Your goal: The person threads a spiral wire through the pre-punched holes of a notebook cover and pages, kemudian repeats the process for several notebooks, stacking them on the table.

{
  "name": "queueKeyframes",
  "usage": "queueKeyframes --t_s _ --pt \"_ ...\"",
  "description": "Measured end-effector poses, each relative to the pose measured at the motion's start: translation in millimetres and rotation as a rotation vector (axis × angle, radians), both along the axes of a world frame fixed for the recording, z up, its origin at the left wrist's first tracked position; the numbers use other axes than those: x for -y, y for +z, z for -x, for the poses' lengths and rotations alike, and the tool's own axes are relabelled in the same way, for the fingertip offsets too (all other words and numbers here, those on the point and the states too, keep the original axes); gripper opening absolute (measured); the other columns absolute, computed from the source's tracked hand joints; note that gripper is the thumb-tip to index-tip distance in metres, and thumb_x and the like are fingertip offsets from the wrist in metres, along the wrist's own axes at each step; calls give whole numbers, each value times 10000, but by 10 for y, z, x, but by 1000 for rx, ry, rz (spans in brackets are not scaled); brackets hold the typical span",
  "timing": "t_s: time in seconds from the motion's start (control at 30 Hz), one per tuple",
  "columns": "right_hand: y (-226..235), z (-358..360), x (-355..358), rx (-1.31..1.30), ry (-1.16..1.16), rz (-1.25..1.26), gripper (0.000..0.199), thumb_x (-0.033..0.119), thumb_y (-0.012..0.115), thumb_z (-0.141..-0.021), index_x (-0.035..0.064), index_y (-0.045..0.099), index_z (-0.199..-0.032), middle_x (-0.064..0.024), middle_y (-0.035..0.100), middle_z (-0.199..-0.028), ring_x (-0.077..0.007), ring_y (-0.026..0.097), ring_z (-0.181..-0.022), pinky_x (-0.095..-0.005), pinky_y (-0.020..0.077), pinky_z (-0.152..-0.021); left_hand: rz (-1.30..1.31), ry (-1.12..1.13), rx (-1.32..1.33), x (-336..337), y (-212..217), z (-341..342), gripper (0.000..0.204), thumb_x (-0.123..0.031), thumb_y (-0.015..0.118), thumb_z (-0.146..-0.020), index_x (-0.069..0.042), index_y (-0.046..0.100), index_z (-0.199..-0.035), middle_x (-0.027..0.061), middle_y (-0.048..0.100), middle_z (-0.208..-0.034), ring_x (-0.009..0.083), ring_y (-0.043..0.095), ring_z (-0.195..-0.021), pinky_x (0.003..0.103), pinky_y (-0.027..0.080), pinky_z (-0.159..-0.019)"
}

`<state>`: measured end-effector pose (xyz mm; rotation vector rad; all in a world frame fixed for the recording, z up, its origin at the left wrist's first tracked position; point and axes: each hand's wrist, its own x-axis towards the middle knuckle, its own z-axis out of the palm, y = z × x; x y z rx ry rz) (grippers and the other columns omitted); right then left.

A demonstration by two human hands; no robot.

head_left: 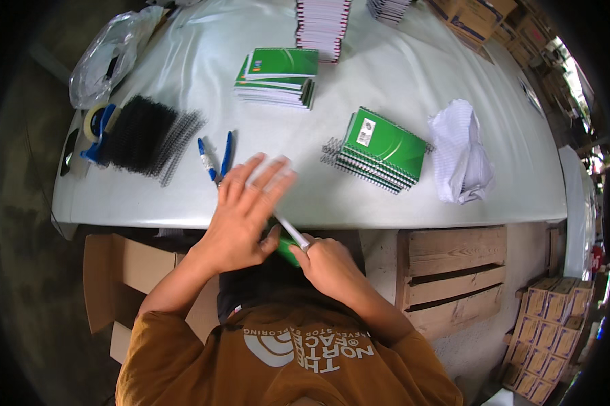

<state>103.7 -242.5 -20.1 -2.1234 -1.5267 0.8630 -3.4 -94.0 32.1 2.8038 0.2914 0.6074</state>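
Note:
At the near edge of the table my right hand (330, 268) grips a green notebook (288, 250), tilted so that its pale page edge faces up. My left hand (240, 213) is open beside it, fingers spread and slightly blurred; whether its thumb touches the notebook I cannot tell. Just beyond those fingers lie blue-handled pliers (228, 152). To the right sits a stack of green notebooks (386, 145) with wire coils along their edges. Farther back is another pile of green notebooks (281, 64). A heap of black spiral binding coils (142, 135) lies at the left.
A blue tape dispenser (100, 128) and clear plastic bag (112, 54) lie at the left. Crumpled white cloth (460, 152) rests right of the stack. A tall notebook stack (322, 27) stands behind. Below are an open cardboard box (142, 264), a wooden crate (454, 271) and stacked boxes (545, 331).

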Motion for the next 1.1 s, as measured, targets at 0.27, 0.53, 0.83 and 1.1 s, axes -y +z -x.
queueKeyframes --t_s 0.27,0.53,0.83,1.1 --pt "-128 -621 -242 -468 -290 -854 145 -25 694 -765 3 629 -892 -72 620 -802 -117 586 -765 -245 471 -694 365 38 -53 -288 -706 -41 298 -10 617 -749 -49 555 -1037 131 558 -1034 310 511 -1001 417 353 -922" --pt "-347 -624 -380 -643 -168 -770 289 5 617 -837 -17 604 -1125 -105 659 -1063 -138 609 -959 -262 461 -859 -128 820 -108 -1649 -813 293 287 -285 606 -833 -79 578 -1030 134 583 -977 319 548 -951 426 415 -795" --pt "-275 -660 -469 -680 -168 -771 274 12 605 -842 -9 618 -1114 -95 654 -1074 -138 588 -996 -271 445 -887 639 411 354 -1537 -424 335 181 -194 474 -955 -43 497 -1051 31 489 -756 91 450 -681 241 401 -603" --pt "-385 -651 -452 -604 -205 -754 262 7 594 -855 -13 623 -1114 -100 670 -1040 -124 618 -906 -242 478 -817 796 109 -92 -713 -361 84 340 -302 522 -945 13 584 -834 24 530 -685 89 452 -668 238 401 -637"
